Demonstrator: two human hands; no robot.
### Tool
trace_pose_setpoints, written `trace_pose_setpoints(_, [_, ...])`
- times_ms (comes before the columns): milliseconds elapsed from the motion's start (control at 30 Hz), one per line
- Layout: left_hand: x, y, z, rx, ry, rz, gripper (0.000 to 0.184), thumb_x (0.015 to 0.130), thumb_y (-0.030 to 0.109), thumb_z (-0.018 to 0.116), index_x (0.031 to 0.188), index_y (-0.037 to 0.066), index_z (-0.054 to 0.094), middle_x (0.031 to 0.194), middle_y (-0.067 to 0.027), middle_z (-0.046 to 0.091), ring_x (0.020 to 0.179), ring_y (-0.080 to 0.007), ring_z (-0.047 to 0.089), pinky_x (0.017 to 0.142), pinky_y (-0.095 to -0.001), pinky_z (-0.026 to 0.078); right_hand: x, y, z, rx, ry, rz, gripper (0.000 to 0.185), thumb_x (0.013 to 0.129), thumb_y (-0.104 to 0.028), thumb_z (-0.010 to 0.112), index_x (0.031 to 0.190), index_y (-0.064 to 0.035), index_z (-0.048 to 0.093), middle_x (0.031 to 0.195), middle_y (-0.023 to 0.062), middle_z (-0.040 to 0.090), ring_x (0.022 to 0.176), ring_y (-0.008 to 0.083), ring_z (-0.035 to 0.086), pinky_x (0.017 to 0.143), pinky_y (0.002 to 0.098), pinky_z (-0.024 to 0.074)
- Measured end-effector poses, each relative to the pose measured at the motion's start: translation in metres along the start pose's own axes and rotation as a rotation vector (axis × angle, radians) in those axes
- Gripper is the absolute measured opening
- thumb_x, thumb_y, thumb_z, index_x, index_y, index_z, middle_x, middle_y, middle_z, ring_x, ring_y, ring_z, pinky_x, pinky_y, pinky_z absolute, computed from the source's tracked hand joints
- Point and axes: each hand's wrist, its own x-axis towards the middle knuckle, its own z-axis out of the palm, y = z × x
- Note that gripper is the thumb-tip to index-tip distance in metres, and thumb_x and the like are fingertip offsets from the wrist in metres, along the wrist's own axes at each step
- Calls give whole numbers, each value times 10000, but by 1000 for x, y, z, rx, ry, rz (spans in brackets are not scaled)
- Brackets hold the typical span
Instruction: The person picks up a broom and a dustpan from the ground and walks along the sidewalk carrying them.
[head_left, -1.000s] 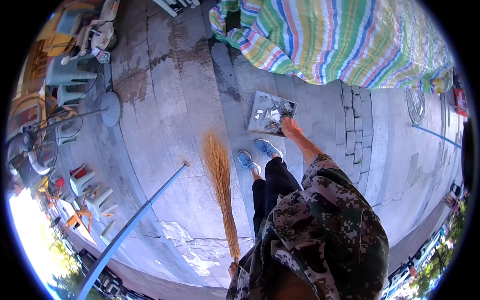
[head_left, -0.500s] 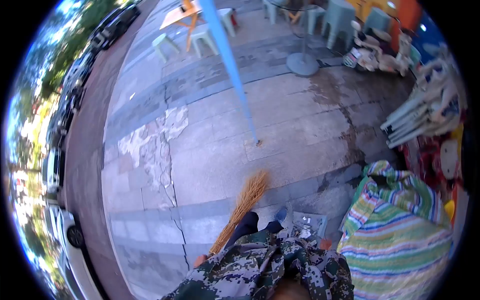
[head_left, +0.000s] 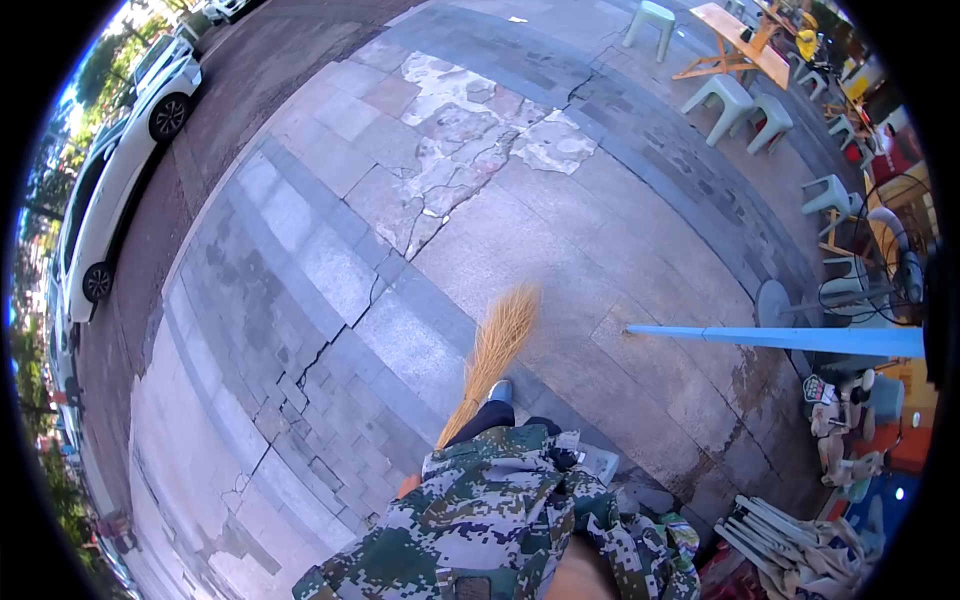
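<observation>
- View has swung left since last frame; dustpan (head_left: 602, 464) now mostly behind jacket (head_left: 470, 510).
- Broom (head_left: 488, 355): out front over paving (head_left: 440, 300), just beside shoe (head_left: 501, 391), bristle tips blurred.
- Left hand (head_left: 409, 486): at its near end, fingers seemingly wrapped round it, mostly hidden.
- Right hand out of sight; can't tell fingers.
- Step looks like a broom stroke; another calls for firm left grip.

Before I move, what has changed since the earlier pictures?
The view has swung left, bringing the blue pole from ahead to the right side. The dustpan, in plain sight earlier, is now mostly hidden by the camouflage jacket, and the right hand has gone from view. The left hand keeps its grip on the broom.
</observation>
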Motion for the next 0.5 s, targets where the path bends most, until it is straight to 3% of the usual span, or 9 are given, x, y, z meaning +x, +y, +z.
trace_pose_setpoints(167, [15, 13, -7, -153, 51, -19, 335, 740, 315, 535, 839, -3, 580, 851, -242, 575, 839, -404, 538, 706, -468, 412, 21, -86, -36, -84, -59, -58, 337, 626, -312, 608, 768, -8, 585, 725, 198, 581, 713, 370, 562, 620, 468, 424])
trace_pose_setpoints(233, [25, 30, -17, -196, 82, -4, 333, 740, 309, 535, 838, -6, 578, 852, -245, 573, 841, -407, 536, 710, -470, 410, 28, -123, -37, -102, 153, -224, 367, 653, -330, 593, 734, 28, 582, 686, 217, 578, 684, 384, 567, 587, 456, 426])
trace_pose_setpoints(267, [25, 47, -34, -221, 113, 11, 297, 697, 238, 556, 842, -21, 570, 834, -266, 564, 842, -416, 528, 708, -464, 410, 29, -154, -58, -136, -2, -315, 388, 685, -330, 563, 713, 56, 571, 673, 227, 575, 674, 388, 565, 578, 442, 423])
trace_pose_setpoints(333, [29, 78, -66, -263, 94, 9, 282, 670, 201, 551, 838, -24, 569, 819, -271, 563, 835, -416, 531, 705, -460, 413, 57, -194, -67, -46, -121, -331, 387, 725, -322, 549, 729, 64, 579, 699, 261, 558, 686, 354, 579, 571, 433, 413])
trace_pose_setpoints(400, [43, 99, -74, -338, 116, -3, 260, 607, 111, 514, 811, -42, 563, 750, -278, 560, 778, -415, 548, 687, -442, 422, 64, -250, -89, -46, -154, -403, 364, 723, -283, 531, 771, 75, 568, 726, 250, 572, 716, 395, 560, 619, 435, 425])
trace_pose_setpoints(467, [62, 121, -89, -369, 121, -18, 256, 605, 108, 519, 803, -51, 560, 726, -272, 562, 755, -405, 558, 682, -439, 422, 122, -279, -66, -121, 79, -622, 358, 727, -279, 520, 804, 66, 580, 733, 266, 561, 746, 384, 568, 631, 432, 424])
trace_pose_setpoints(500, [72, 135, -100, -400, 137, -31, 253, 604, 106, 525, 794, -59, 556, 701, -265, 564, 731, -396, 567, 677, -436, 421, 123, -308, -73, -122, 83, -643, 356, 727, -275, 526, 841, 59, 577, 757, 260, 567, 768, 387, 563, 663, 428, 425])
